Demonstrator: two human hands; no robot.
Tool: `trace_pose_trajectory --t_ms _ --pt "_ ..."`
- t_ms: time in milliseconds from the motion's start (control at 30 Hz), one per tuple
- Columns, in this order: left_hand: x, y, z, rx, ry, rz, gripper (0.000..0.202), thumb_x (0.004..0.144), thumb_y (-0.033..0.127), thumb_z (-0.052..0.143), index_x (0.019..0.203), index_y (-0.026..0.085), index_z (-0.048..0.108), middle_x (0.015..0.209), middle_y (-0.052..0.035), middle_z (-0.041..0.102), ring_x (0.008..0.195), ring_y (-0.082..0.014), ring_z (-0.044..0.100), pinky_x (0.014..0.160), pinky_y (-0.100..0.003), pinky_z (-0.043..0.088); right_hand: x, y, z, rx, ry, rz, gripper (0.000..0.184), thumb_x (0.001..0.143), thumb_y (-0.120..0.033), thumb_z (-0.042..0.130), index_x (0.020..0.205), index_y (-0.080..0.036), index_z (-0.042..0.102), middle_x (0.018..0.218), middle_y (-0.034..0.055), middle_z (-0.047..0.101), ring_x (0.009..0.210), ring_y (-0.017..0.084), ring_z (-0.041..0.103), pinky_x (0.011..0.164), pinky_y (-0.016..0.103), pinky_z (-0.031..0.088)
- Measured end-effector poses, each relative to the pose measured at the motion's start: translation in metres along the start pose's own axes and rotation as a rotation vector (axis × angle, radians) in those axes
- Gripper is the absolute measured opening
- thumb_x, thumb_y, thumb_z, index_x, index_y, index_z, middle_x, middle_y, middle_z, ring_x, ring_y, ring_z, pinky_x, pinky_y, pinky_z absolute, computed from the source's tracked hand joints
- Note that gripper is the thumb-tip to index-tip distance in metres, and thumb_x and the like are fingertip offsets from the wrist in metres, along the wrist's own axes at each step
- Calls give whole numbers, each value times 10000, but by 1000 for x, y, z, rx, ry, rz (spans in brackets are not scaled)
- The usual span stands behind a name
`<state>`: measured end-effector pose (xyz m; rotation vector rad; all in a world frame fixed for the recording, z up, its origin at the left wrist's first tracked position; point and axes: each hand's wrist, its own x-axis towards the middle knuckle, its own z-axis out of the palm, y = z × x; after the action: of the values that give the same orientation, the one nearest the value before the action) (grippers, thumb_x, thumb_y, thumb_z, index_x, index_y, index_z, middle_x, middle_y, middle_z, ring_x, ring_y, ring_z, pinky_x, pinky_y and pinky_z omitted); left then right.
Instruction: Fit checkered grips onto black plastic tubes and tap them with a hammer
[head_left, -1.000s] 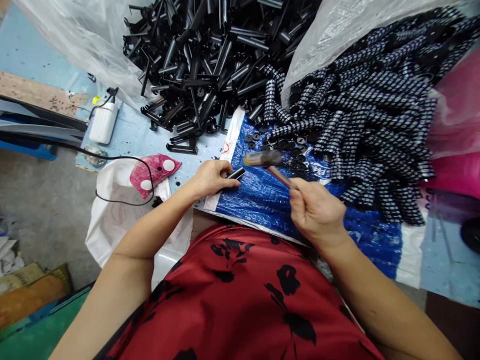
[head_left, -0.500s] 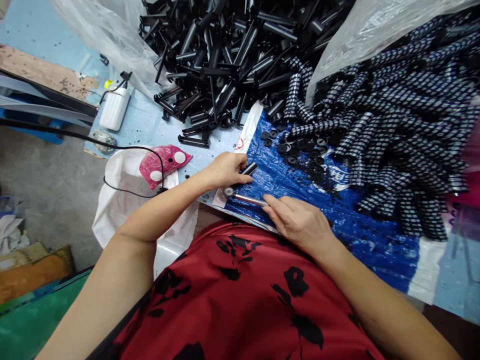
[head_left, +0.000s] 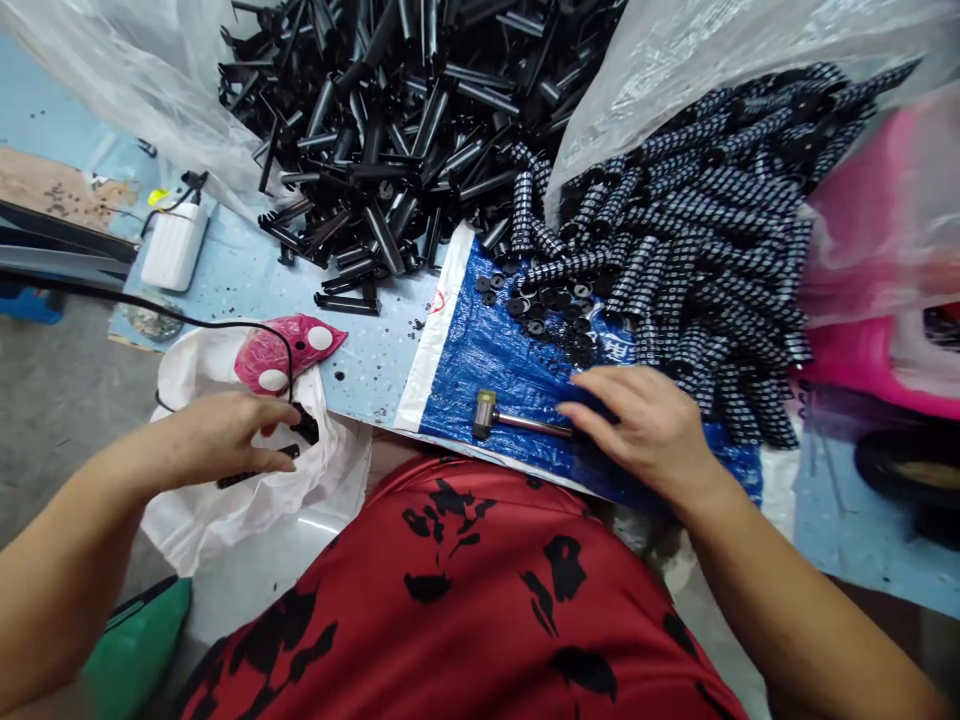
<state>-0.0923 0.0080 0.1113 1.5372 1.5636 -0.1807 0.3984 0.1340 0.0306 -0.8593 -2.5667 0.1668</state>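
Observation:
My left hand (head_left: 225,440) hovers over the mouth of a white sack (head_left: 176,520), thumb and fingers apart. A black tube-shaped part (head_left: 259,466) lies just below its fingers, partly covered by them. Another dark piece (head_left: 306,425) shows in the sack near the fingertips. On the blue plastic sheet (head_left: 465,360) rests a small hammer (head_left: 485,414) with a yellowish face and a metal handle. My right hand (head_left: 641,425) is spread beside the handle's end, holding nothing that I can see. Small black washers (head_left: 536,310) lie scattered beyond the hammer.
A large heap of black tube parts (head_left: 375,150) fills the back of the table. Patterned black-and-white pieces (head_left: 675,260) are piled to the right, near a pink bin (head_left: 847,350). A white bottle (head_left: 176,240), a pink pouch (head_left: 292,350) and a black cable (head_left: 187,318) are at left.
My left hand has moved left from the table to the white sack, and the black part is away from the sheet. My right hand has let go of the hammer, now lying down.

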Motion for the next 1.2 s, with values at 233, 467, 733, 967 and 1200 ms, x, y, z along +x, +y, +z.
trace_pose_trajectory --t_ms 233,467,733,967,1200 --pt "114 52 20 630 424 -83 344 1013 133 383 1162 77 688 1128 -241 690 1078 -374 646 916 -477 456 117 33 25 -433 -258 -18 263 1069 -209 430 1112 -159 685 1110 66 720 1007 199 557 817 364 259" --pt "153 28 9 692 439 -149 327 1023 157 385 1084 95 700 1087 -220 689 1062 -407 682 882 -486 444 135 46 31 -334 -480 36 316 1038 -143 389 1152 -146 684 1056 111 695 988 211 550 866 380 319" --pt "142 48 40 -347 835 166 217 918 360 644 830 196 533 744 -40 640 640 -168 603 602 -296 434 92 14 20 1459 -132 1111 603 810 -486 778 1304 -183 611 1066 39 672 863 109 675 801 276 595" --pt "167 111 68 -1459 492 167 536 750 445 914 1079 186 579 689 37 623 503 -87 529 485 -204 399 95 -29 34 1761 68 1508 476 1030 -631 505 1065 -163 583 783 -23 552 565 52 504 510 193 443" --pt "158 159 86 -1510 236 276 411 902 493 795 1002 172 559 691 24 650 434 -67 470 442 -206 323 82 -42 39 1769 113 1304 669 818 -776 738 1129 -204 583 642 -75 414 442 31 313 428 187 269"
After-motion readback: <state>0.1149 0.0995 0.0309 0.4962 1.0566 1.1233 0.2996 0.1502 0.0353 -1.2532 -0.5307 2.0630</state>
